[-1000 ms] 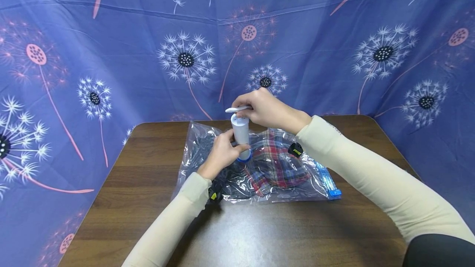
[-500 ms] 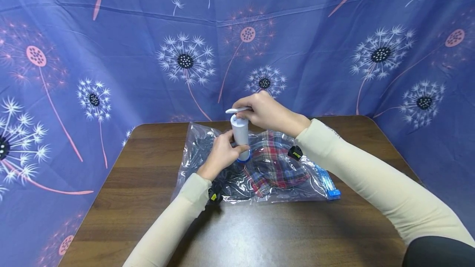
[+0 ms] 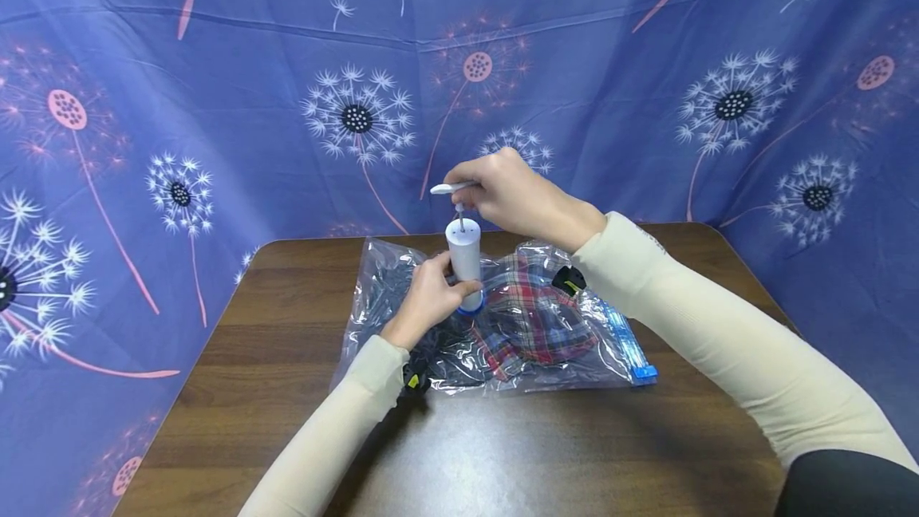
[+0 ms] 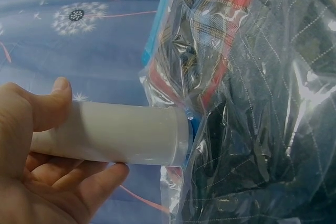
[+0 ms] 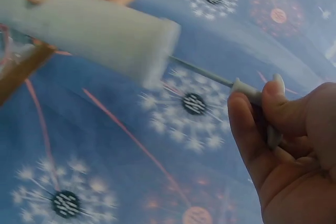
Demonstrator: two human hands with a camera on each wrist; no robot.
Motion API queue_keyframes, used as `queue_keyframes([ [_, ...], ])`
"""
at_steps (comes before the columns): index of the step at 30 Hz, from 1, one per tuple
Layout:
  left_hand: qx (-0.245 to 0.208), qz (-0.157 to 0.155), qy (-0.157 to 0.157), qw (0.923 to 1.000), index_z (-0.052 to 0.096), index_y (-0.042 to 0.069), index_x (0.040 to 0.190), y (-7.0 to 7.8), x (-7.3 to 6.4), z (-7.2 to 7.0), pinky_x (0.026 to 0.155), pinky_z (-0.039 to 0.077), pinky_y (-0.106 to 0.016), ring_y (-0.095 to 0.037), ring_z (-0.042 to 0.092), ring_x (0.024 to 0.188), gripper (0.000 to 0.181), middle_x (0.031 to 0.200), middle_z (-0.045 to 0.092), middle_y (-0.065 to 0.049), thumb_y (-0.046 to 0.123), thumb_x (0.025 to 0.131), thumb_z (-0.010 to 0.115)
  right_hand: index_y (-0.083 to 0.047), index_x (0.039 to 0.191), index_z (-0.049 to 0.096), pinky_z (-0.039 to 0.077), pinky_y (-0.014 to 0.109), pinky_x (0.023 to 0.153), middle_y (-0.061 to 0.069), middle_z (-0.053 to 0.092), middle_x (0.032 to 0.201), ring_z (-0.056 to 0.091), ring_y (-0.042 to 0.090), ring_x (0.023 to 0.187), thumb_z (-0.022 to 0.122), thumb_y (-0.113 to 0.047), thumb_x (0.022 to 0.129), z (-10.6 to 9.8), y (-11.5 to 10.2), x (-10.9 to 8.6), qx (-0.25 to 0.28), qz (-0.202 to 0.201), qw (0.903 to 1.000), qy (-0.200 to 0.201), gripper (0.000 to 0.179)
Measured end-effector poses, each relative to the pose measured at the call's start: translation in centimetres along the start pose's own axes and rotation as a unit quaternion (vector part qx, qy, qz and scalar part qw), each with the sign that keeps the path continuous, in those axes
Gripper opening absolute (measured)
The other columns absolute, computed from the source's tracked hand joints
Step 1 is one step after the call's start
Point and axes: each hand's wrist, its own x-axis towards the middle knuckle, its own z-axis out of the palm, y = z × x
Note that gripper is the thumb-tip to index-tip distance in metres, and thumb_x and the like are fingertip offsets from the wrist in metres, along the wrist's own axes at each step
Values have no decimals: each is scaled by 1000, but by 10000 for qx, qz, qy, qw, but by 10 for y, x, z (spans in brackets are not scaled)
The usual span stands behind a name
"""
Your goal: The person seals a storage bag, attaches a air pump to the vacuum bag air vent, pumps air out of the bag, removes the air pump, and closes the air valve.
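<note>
A white hand pump (image 3: pixel 464 250) stands upright on a clear vacuum storage bag (image 3: pixel 431 373), its blue-rimmed base at the bag's surface. My left hand (image 3: pixel 433 294) grips the pump's barrel low down, thumb in front. In the left wrist view the barrel (image 4: pixel 126 132) lies between thumb and fingers, its base against the bag. Above it, my right hand (image 3: pixel 502 190) holds the white pump handle (image 3: pixel 448 188), fingers curled round it. A thin metal rod (image 5: pixel 202 71) shows between handle and barrel top in the right wrist view.
Inside the bag lie a red and blue plaid cloth (image 3: pixel 534 317) and dark quilted fabric (image 4: pixel 252 129). A blue zip slider (image 3: pixel 644 372) sits at the bag's right edge. The brown wooden table (image 3: pixel 244 389) meets a blue dandelion-print curtain (image 3: pixel 287 46) behind.
My right hand has risen with the handle, so the metal rod now shows above the barrel. The left hand and the bag stay where they were.
</note>
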Motion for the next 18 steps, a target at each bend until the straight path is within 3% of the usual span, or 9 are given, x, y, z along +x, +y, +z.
queue_keyframes([
  [10,35,-111,1,9999,69,-1,120,3,0,0,83,63,-42,-32,75,101,45,112,75,-19,17,83,88,0,113,77,57,27,68,12,79,96,75,18,79,69,-4,98,-47,-25,21,-155,-120,9980,607,18],
  [14,35,-159,-5,9999,69,-1,120,4,0,1,84,63,-42,-33,75,102,45,112,75,-19,18,83,88,0,114,77,50,19,64,12,79,95,74,17,79,66,-5,100,-60,-31,27,-298,-230,9957,850,18],
  [18,-24,-177,-22,9998,69,0,119,3,0,1,84,63,-41,-32,75,101,45,112,75,-18,17,83,88,-4,116,78,44,18,62,9,79,95,71,12,77,65,-8,102,-70,-36,32,-331,-156,9933,1093,20],
])
